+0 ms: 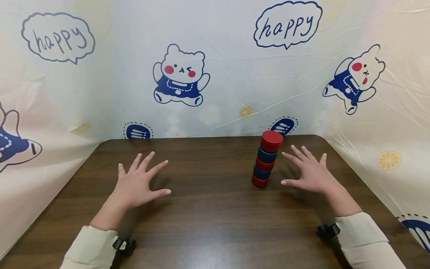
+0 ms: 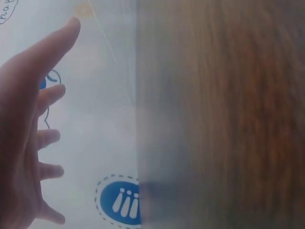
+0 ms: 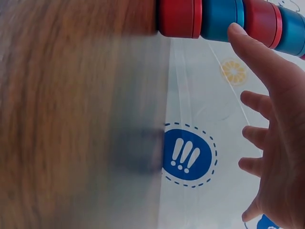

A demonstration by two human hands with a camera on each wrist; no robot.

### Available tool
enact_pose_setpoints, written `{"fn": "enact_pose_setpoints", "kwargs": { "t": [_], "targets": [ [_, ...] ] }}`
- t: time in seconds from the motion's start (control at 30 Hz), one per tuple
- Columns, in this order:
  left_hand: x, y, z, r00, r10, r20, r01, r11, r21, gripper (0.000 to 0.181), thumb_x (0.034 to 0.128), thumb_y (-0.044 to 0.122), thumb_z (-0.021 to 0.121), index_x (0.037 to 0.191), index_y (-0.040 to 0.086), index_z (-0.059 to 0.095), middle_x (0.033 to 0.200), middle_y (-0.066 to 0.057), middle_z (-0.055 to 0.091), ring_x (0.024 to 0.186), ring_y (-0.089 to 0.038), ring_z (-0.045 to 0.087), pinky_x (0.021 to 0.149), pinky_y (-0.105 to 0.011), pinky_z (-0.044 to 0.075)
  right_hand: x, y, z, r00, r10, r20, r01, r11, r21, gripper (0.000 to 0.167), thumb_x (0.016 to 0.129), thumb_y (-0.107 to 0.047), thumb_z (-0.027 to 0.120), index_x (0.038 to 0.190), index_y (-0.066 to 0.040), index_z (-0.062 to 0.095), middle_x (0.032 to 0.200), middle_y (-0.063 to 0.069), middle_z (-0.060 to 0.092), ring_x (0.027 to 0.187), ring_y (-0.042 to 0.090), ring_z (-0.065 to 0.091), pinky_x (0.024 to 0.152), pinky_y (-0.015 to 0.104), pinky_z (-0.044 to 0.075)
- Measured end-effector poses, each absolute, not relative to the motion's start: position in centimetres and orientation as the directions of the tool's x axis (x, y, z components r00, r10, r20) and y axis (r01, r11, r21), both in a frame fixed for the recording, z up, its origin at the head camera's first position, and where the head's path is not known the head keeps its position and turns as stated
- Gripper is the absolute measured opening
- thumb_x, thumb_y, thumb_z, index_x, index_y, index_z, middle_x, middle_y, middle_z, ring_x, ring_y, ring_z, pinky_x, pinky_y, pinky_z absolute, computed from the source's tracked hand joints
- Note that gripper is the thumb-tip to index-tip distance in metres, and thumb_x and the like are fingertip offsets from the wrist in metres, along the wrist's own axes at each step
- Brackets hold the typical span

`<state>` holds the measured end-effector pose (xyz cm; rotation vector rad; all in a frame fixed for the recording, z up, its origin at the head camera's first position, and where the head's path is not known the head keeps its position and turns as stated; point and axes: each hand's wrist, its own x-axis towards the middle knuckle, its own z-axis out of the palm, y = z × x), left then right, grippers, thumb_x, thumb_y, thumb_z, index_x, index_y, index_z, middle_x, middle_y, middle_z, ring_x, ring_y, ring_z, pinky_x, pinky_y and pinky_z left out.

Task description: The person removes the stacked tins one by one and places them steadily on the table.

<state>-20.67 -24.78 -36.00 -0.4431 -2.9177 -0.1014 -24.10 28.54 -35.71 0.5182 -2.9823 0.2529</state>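
Observation:
A tall stack of round red and blue pieces (image 1: 265, 160) stands on the brown table, right of the middle, with a red piece (image 1: 272, 139) on top. Just to its right, my right hand (image 1: 312, 173) is held above the table, fingers spread and apart from the stack in the head view. In the right wrist view, the stack's lower pieces (image 3: 224, 19) lie beyond the thumb. Over the table's left side hovers my left hand (image 1: 136, 185), its fingers spread and nothing in it. The left wrist view shows that hand (image 2: 24, 129) with only table and curtain around it.
The dark wooden table (image 1: 208, 224) reaches back to a pale curtain (image 1: 228, 74) printed with bears, speech bubbles and orange slices. The curtain also runs along both sides. Each wrist carries a small black camera, the left one (image 1: 124, 245) at the sleeve cuff.

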Motion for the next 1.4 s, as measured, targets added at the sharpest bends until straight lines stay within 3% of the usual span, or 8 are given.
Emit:
{"fn": "enact_pose_setpoints", "kwargs": {
  "t": [0.2,0.43,0.57,0.8,1.23,1.4],
  "targets": [
    [-21.0,-23.9,-36.1,-0.925,0.311,0.216,0.329,0.943,0.052,0.093,0.0727,0.077,0.063,0.151,0.036,0.035,0.160,-0.014,0.019,0.140,-0.053,0.014,0.093,-0.085,0.001,-24.2,28.3,-35.8,-0.929,-0.345,0.132,-0.368,0.894,-0.255,0.098,0.072,-0.068,0.072,0.151,-0.021,0.038,0.160,0.018,0.017,0.143,0.050,0.011,0.094,0.082,-0.008],
    [-21.3,-23.0,-36.1,-0.917,0.326,0.229,0.350,0.934,0.075,0.093,0.0716,0.077,0.064,0.150,0.036,0.036,0.159,-0.014,0.022,0.140,-0.053,0.016,0.093,-0.085,0.006,-24.2,27.9,-35.9,-0.917,-0.370,0.147,-0.397,0.826,-0.399,0.094,0.075,-0.049,0.079,0.152,-0.019,0.035,0.160,0.018,0.015,0.144,0.046,0.010,0.100,0.080,0.002],
    [-21.5,-22.6,-36.1,-0.914,0.331,0.236,0.359,0.929,0.087,0.094,0.0706,0.080,0.061,0.150,0.037,0.036,0.157,-0.015,0.024,0.140,-0.052,0.017,0.094,-0.085,0.007,-24.3,27.8,-35.8,-0.913,-0.378,0.152,-0.404,0.794,-0.454,0.095,0.075,-0.049,0.080,0.152,-0.018,0.034,0.160,0.019,0.015,0.145,0.045,0.009,0.104,0.077,0.006],
    [-21.6,-21.8,-35.7,-0.894,0.353,0.274,0.395,0.912,0.112,0.093,0.0704,0.083,0.058,0.149,0.037,0.038,0.156,-0.015,0.027,0.139,-0.051,0.021,0.094,-0.084,0.010,-24.3,27.6,-36.0,-0.918,-0.364,0.161,-0.389,0.740,-0.549,0.095,0.076,-0.046,0.080,0.153,-0.021,0.032,0.161,0.014,0.016,0.144,0.044,0.018,0.099,0.076,0.025],
    [-21.9,-20.2,-35.3,-0.876,0.385,0.291,0.441,0.883,0.159,0.091,0.0713,0.079,0.061,0.149,0.037,0.038,0.156,-0.012,0.028,0.140,-0.046,0.024,0.096,-0.083,0.015,-24.5,27.3,-36.5,-0.923,-0.349,0.163,-0.369,0.684,-0.629,0.094,0.077,-0.038,0.081,0.154,-0.024,0.029,0.160,0.011,0.020,0.143,0.043,0.020,0.102,0.074,0.023],
    [-22.0,-19.6,-35.3,-0.867,0.398,0.300,0.463,0.866,0.187,0.091,0.0710,0.080,0.061,0.149,0.037,0.038,0.156,-0.011,0.028,0.140,-0.043,0.025,0.098,-0.081,0.015,-24.7,27.4,-36.6,-0.921,-0.354,0.162,-0.365,0.637,-0.679,0.095,0.077,-0.037,0.081,0.154,-0.020,0.028,0.159,0.013,0.025,0.142,0.043,0.024,0.104,0.072,0.023]
  ]
}}
